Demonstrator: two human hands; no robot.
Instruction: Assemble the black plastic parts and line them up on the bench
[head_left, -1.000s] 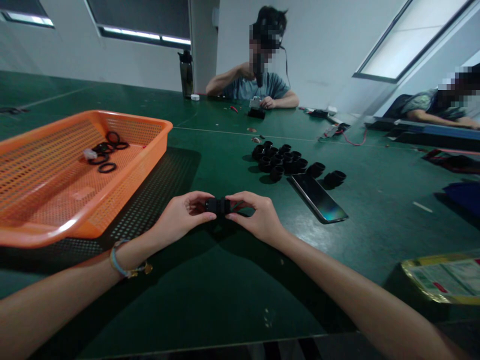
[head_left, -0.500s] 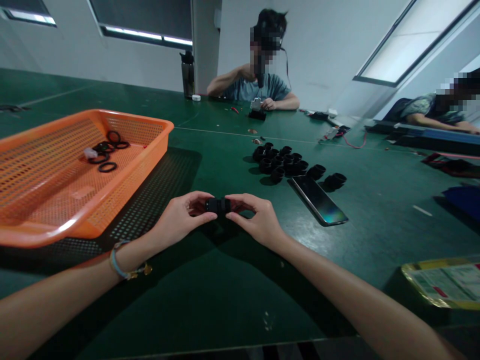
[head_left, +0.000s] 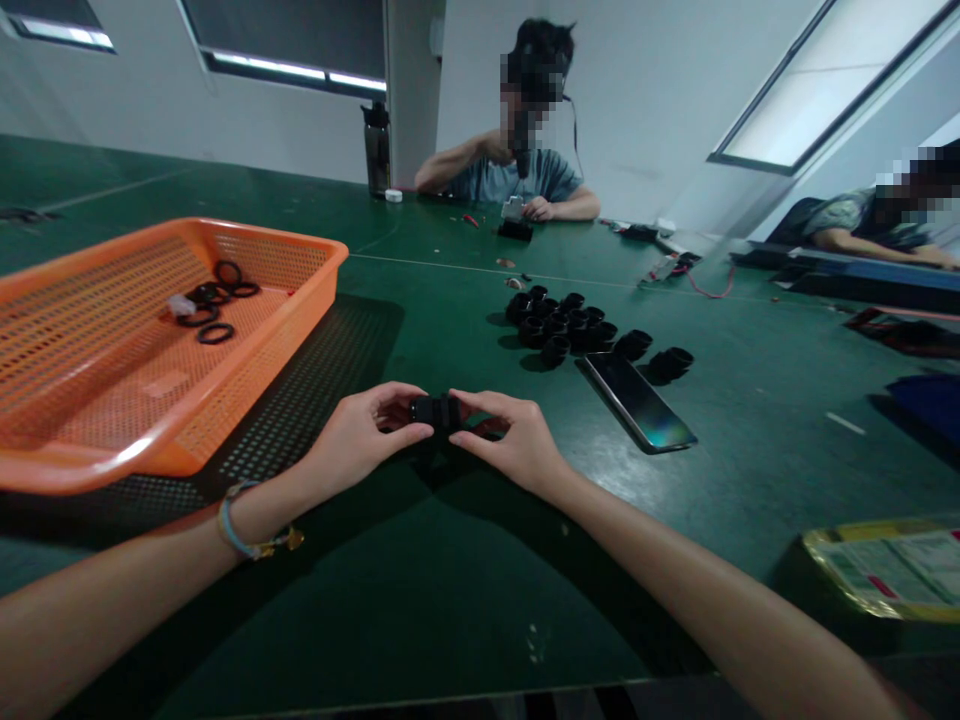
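Between my hands is a small black cylindrical fitting (head_left: 433, 411), lying sideways a little above the green table (head_left: 450, 600). My left hand (head_left: 375, 422) pinches its left end between thumb and fingers. On the other end, my right hand (head_left: 501, 428) grips with thumb and fingertips; whether this end is a separate ring or cap I cannot tell. Several similar black fittings (head_left: 556, 325) stand in a cluster beyond my right hand. Black rings (head_left: 216, 334) lie in the orange basket (head_left: 262, 420) to the left.
A dark smartphone (head_left: 637, 400) lies right of my hands. At the right edge is a gold-rimmed package (head_left: 885, 570). Across the table a person (head_left: 517, 170) works with a tool beside a dark bottle (head_left: 376, 150). Another person (head_left: 862, 225) sits at the far right.
My right thumb and fingertips have shifted very slightly on the right end of the fitting. My left hand keeps its place, and the surroundings look the same.
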